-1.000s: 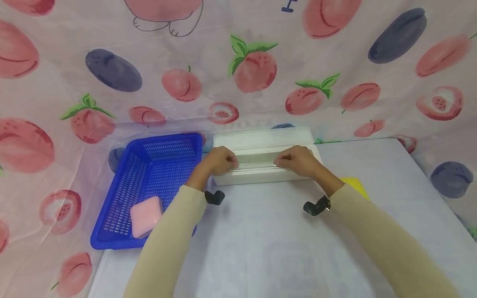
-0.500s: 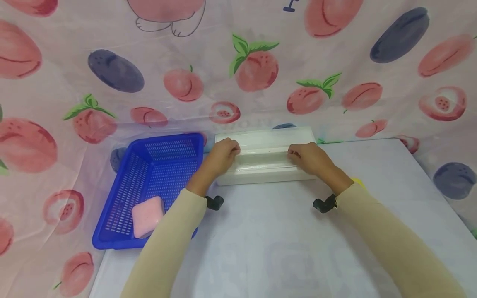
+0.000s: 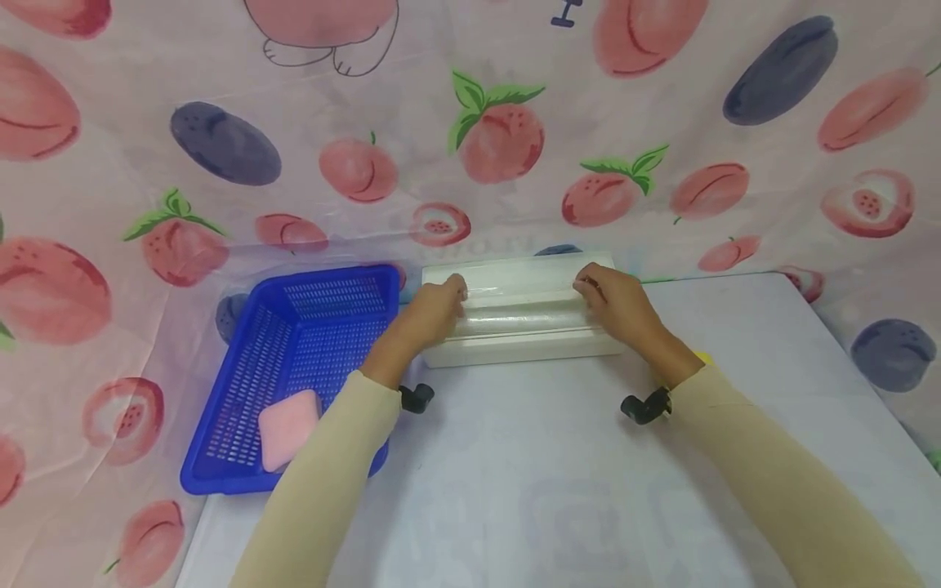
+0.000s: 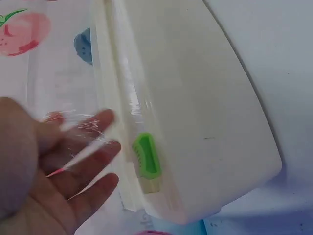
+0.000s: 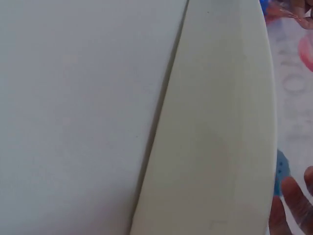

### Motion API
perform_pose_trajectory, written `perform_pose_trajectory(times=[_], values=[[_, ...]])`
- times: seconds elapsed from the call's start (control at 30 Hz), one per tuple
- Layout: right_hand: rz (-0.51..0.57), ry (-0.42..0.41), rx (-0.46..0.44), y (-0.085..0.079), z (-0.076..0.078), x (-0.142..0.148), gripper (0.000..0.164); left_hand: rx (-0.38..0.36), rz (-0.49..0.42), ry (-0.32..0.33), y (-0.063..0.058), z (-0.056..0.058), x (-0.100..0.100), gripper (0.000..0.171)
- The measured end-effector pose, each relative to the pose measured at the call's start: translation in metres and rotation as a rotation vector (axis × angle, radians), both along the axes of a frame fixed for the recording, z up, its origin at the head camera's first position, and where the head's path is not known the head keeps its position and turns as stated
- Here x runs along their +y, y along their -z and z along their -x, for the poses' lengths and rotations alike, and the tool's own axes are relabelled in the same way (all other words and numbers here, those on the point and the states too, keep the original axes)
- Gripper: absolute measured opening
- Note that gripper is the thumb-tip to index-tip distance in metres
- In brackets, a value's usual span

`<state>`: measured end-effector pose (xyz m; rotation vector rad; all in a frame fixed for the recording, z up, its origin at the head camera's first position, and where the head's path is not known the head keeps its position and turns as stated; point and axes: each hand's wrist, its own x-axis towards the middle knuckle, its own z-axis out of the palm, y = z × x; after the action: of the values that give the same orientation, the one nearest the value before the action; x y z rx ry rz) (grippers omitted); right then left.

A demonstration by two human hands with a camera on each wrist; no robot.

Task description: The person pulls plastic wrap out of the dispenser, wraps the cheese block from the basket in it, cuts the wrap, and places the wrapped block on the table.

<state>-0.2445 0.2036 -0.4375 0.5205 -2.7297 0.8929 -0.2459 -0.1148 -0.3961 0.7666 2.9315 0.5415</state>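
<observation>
A white cling film dispenser [image 3: 524,351] stands at the back of the table with its pale lid [image 3: 515,273] raised. Clear cling film [image 3: 525,314] stretches across it between my two hands. My left hand [image 3: 434,310] pinches the film's left side; in the left wrist view, film wrinkles [image 4: 83,125] show at the thumb and forefinger while the other fingers are spread. At the right end, my right hand [image 3: 616,304] pinches the other side with thumb and forefinger. A green slide cutter [image 4: 147,156] sits on the dispenser's edge. Only some right fingertips [image 5: 293,198] show in the right wrist view.
Left of the dispenser is a blue plastic basket [image 3: 220,416] with a pink, rounded square item [image 3: 288,429] inside. A yellow object [image 3: 704,358] lies mostly hidden behind my right forearm. A fruit-print cloth [image 3: 507,212] hangs behind the white-covered table [image 3: 559,490].
Both hands have risen from the dispenser's front edge toward the lid, drawing the film up. The right hand has also shifted right, covering more of the yellow object.
</observation>
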Motion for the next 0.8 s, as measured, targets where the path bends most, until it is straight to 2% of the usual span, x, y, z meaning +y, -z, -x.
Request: perform_pose_trajectory(times=[0.1,0.17,0.27,0.4,0.6,0.8], values=[[0.035,-0.036,0.004,-0.005,0.0,0.001,0.016,0.095,-0.105,-0.042,-0.001,0.001,-0.002,0.017],[0.044,-0.066,-0.005,-0.009,-0.001,0.002,0.017,0.112,-0.157,-0.072,-0.002,0.001,-0.003,0.016],[0.049,-0.096,-0.02,-0.015,-0.004,0.003,0.017,0.071,-0.241,-0.108,-0.005,0.001,-0.005,0.015],[0.049,-0.094,-0.026,-0.021,-0.005,0.004,0.016,0.021,-0.324,-0.111,-0.012,-0.002,-0.008,0.016],[0.064,-0.061,-0.016,-0.029,-0.005,0.0,0.01,0.012,-0.366,-0.096,-0.025,-0.005,-0.011,0.014],[0.131,-0.06,0.034,-0.045,-0.009,-0.003,0.016,0.006,-0.402,-0.093,-0.04,-0.007,-0.011,0.015]])
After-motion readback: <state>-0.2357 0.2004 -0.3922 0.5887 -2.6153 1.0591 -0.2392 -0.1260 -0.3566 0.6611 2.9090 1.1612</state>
